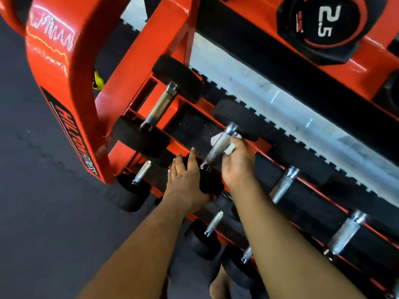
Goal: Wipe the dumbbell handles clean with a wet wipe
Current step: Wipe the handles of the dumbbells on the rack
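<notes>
Orange rack (64, 87): painted steel frame, end post at the left; tiers run rightward, each with black toothed cradles along front and rear edges.
Far-left dumbbell (159, 106): sits at the left end of the middle tier, knurled metal handle bare, black rubber heads seated in the cradles. Untouched at this moment.
Left hand (185, 182): fingers straight and together, laid flat against the near head (210, 184) of the second dumbbell, at the tier's front edge. Judged to be steadying it against rolling.
Handle (218, 146): second from the left on the middle tier; knurled steel, rigid, runs from front edge to rear edge. Knurling gives grip even when damp, and likely traps grime in the grooves.
Wipe (230, 147): white, thin, limp; tucked against the handle's right side and under its far end. A corner shows on the left of the bar. Judged liable to snag or tear on the knurling if dragged hard.
Right hand (237, 167): fingers curled over the wipe, pressing it to the handle.
Handling: dumbbell judged heavy and stiff, round heads apt to roll. Best left in its cradle, head braced, wipe wrapped round the mid-handle and worked along and around.
Right dumbbells (282, 185): further handles along the same tier, rightward, bare. Lower-tier handles also show below.
Plate (323, 20): marked 2.5, upper tier, right.
</notes>
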